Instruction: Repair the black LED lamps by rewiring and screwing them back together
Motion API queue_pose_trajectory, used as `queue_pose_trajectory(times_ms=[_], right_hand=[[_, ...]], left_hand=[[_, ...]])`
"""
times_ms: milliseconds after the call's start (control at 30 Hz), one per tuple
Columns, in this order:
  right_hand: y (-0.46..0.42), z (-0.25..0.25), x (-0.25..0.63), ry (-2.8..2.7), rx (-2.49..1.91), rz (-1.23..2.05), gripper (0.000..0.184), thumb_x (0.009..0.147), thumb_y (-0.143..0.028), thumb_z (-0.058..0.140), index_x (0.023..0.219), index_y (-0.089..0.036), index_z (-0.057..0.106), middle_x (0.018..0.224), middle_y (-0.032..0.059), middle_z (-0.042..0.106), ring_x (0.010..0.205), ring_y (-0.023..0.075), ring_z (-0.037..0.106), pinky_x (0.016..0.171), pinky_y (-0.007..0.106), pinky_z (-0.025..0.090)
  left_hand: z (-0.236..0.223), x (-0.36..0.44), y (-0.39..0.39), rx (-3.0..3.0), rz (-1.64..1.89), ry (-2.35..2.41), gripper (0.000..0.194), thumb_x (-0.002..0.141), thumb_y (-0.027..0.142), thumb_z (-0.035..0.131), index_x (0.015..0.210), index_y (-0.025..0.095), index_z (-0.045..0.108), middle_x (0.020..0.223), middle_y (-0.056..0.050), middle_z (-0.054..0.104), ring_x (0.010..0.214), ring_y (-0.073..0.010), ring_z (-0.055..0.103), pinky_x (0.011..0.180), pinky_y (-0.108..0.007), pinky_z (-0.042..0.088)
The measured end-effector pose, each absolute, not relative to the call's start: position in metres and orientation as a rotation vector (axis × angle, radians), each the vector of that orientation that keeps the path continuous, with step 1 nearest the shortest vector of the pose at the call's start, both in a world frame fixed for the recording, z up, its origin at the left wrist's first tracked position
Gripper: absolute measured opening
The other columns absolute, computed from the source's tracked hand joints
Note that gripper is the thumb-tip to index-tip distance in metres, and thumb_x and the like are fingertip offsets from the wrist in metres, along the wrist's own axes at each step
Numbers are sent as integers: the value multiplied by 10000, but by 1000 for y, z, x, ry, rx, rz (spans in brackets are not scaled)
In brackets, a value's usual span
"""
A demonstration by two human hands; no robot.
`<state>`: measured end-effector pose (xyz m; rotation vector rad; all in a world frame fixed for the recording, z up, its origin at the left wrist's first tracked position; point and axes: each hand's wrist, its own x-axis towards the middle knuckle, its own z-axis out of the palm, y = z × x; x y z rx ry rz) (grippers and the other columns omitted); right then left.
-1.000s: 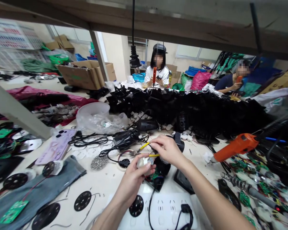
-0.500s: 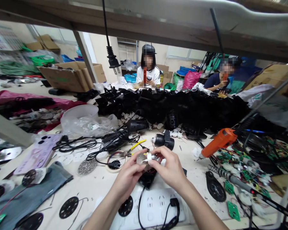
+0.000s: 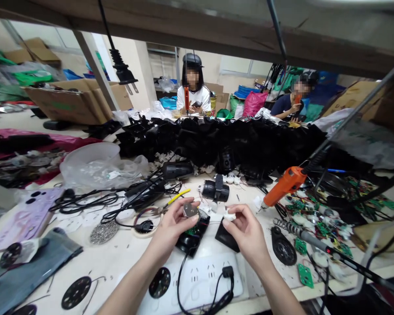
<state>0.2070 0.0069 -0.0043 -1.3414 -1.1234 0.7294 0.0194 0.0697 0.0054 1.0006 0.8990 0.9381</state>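
Between the thumb and fingers of my left hand (image 3: pixel 174 225) is a round, flat metal-looking disc (image 3: pixel 190 210). My right hand (image 3: pixel 244 225) pinches a small white plastic part (image 3: pixel 229 215). The two hands are apart, with thin wires faintly visible between them. Under my left hand lies an open black housing (image 3: pixel 193 239) with a green board partly showing inside. A flat black piece (image 3: pixel 226 236) lies beneath my right hand, partly covered by it. Just beyond the hands a black cylindrical device (image 3: pixel 216 190) lies on the table.
A white power strip (image 3: pixel 205 280) with a plug in it lies in front. To the right hangs an orange electric screwdriver (image 3: pixel 285 186), near a soldering iron (image 3: pixel 328 250) and green circuit boards (image 3: pixel 304 274). Black parts (image 3: pixel 256 144) are heaped behind. Two people sit across the table.
My hands have moved apart: the disc stays in my left hand, while my right hand has drawn the white part to the right. The black housing and flat piece are now more visible. The view has shifted.
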Motion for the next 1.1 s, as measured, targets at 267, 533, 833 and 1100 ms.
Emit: queue_pose_trajectory(times_ms=[267, 533, 833, 1100], right_hand=[[-43, 6, 203, -1769, -1315, 359, 237, 828, -20, 480, 965, -208, 523, 1025, 81, 550, 988, 200, 571, 838, 321, 500], [-39, -11, 188, -1932, -1366, 440, 305, 895, -64, 437, 1145, -178, 570, 1138, 125, 569, 1050, 234, 571, 918, 377, 512], [-31, 0, 224, -1466, -1425, 244, 157, 906, -138, 521, 987, -207, 637, 901, 52, 656, 813, 168, 637, 727, 278, 546], [-29, -14, 233, -1495, -1538, 235, 181, 838, -154, 612, 1006, -219, 621, 1023, 78, 637, 998, 231, 610, 877, 379, 521]], left_hand=[[14, 53, 74, 961, 860, 785, 642, 593, 232, 843, 1171, 173, 571, 936, -15, 677, 826, -136, 614, 768, -230, 464], [9, 83, 73, 1034, 726, 757, 665, 620, 241, 818, 1207, 179, 512, 904, -10, 662, 696, -110, 616, 689, -248, 520], [10, 75, 79, 1135, 602, 767, 580, 630, 278, 794, 1127, 170, 514, 825, -1, 646, 617, -137, 660, 591, -259, 533], [2, 94, 65, 1225, 540, 759, 403, 637, 265, 739, 963, 186, 515, 730, 34, 619, 551, -115, 617, 574, -258, 507]])
